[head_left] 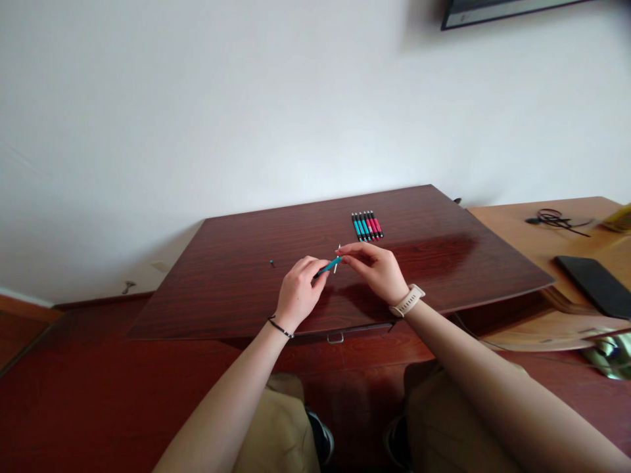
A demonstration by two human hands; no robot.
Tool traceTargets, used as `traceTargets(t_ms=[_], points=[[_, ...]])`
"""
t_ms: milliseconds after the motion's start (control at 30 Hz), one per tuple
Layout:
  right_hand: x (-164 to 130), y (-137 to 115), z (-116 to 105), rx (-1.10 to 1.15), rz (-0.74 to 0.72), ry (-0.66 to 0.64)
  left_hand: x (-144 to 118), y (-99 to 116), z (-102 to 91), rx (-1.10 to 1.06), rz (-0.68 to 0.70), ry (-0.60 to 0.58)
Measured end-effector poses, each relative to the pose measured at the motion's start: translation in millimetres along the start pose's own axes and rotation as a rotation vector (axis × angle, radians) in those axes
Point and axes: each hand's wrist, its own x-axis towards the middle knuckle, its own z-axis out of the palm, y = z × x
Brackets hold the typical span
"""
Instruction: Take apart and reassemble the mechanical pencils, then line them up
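Note:
My left hand [302, 289] is closed around a teal pen barrel [328, 266], which slants up to the right. The fingertips of my right hand [374, 268] pinch together at the barrel's upper end; whatever small part they may hold there is hidden. A thin white stick [336, 268], perhaps a refill, shows behind the barrel's upper end; I cannot tell if it lies on the table. A small teal-tipped piece [271, 263] is on the table left of my hands. Beyond my right hand, several teal and pink pens [367, 225] lie side by side in a row.
The dark wooden table [236, 295] stands against a white wall. At right, a lighter wooden desk [522, 230] bears a black cable [555, 219] and a dark phone-like slab [594, 282]. A screen's corner [493, 14] hangs above. A drawer handle [335, 338] shows below the table edge.

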Motion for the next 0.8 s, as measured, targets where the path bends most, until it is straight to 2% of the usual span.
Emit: traceTargets(t_ms=[200, 467, 633, 800], points=[[-3.0, -1.6, 3.0, 0.036, 0.011, -0.054, -1.6, -1.2, 0.8, -0.033, -0.03, 0.011], [-6.2, -16.2, 5.6, -0.001, -0.02, -0.137, -0.4, 0.7, 0.9, -0.193, -0.064, 0.043], [-7.9, -22.7, 5.5, 0.012, -0.048, -0.147, 1.2, 3.3, 4.3, -0.37, -0.14, 0.071], [-9.1, -22.8, 7.7, -0.037, -0.068, -0.126, 0.8, 1.1, 11.4, -0.616, -0.255, 0.031]])
